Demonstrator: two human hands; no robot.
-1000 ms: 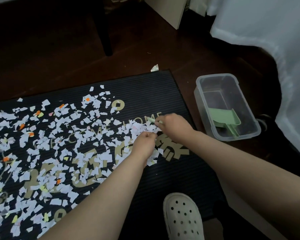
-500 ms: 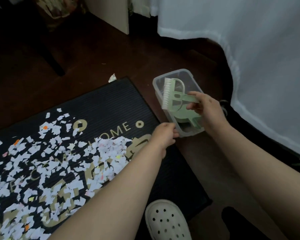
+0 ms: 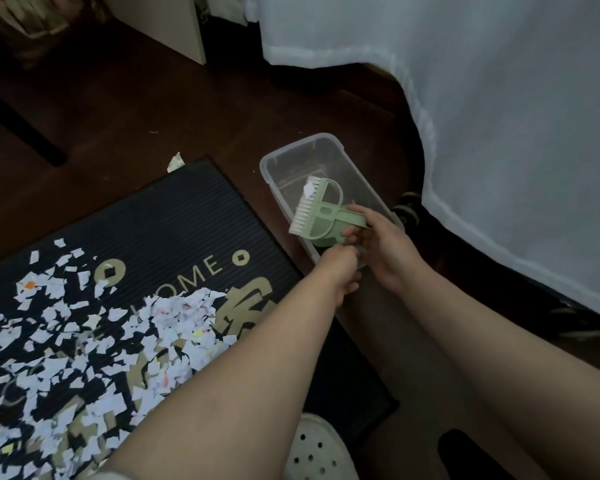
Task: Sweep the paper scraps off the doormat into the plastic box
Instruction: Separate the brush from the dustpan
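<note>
A black doormat with gold lettering carries several white and coloured paper scraps, heaped near its middle. To its right on the floor stands a clear plastic box. Over the box my right hand grips the handle of a green brush, white bristles pointing left with a scrap stuck to them. Under the brush, a green dustpan lies in the box. My left hand reaches to the box's near end, fingers curled at the dustpan; the hold itself is partly hidden.
A white cloth hangs along the right, close behind the box. One stray scrap lies on the dark wooden floor at the mat's far corner. A dark furniture leg stands at the far left. My white clog rests on the mat's near edge.
Both hands left the scrap heap and moved right to the box. My right hand carried the brush over it; my left hand went from the box's edge onto the dustpan.
</note>
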